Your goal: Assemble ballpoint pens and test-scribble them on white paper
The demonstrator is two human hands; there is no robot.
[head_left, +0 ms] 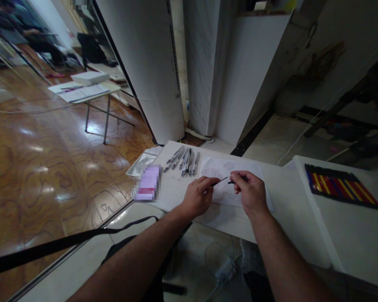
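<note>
My left hand (199, 195) is closed on a thin dark rod that looks like a pen refill (221, 181), its narrow end slanting up toward the other hand. Between the thumb and fingers of my right hand (251, 191) is a black pen part (231, 182), partly hidden by the fingers. The tips of the two pieces are close together; whether they touch I cannot tell. Below both hands lies a sheet of white paper (229, 199) with reddish and grey scribbles. Several clear pens with dark tips (184, 161) lie in a loose bunch left of the paper.
A pixelated purple item (148, 182) rests at the left edge of the white table (170, 197), near a white tray (141, 161). On the right, a raised white surface (343, 226) carries a set of coloured pens (343, 186). A folding table (85, 94) and a person stand farther off.
</note>
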